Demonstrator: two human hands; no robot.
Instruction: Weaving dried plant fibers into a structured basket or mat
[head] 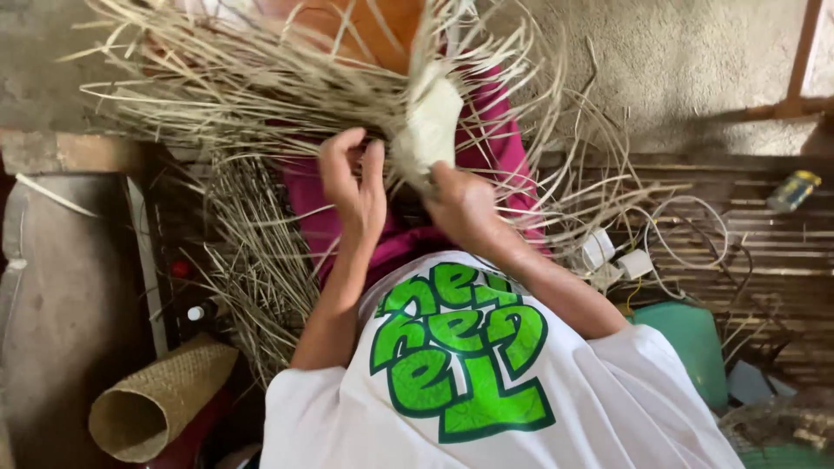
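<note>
Floor: I see grey rough concrete (678, 61) along the top of the view, with a dark slatted bamboo platform (782, 252) on the right.
Left edge: a worn grey slab (69, 295) bordered by a pale strip.
Woven piece: a small pale woven straw form with many long loose dry strips fanning out (430, 122), held up over the lap, near the top centre of my view. Its woven core is cream and tightly plaited; the free strips are tan, thin and curling, and spread left and right.
Loose straw: a heap of dry tan strips (252, 260) lying below the left forearm.
Left hand (352, 182): fingers curled, pinching among the strips just left of the woven core.
Right hand (460, 204): closed on the lower end of the woven core; its fingertips are hidden from me behind the piece.
Clothing: a white shirt with a green printed design (486, 382) and magenta cloth over the lap (495, 148).
Finished item: a tan woven tube, open-ended, lying on its side (152, 404) at lower left, well apart from the hands.
Cables: white plugs and pale cords (625, 260) on the platform to the right.
Other: a green plastic object (691, 343) beside the right elbow.
</note>
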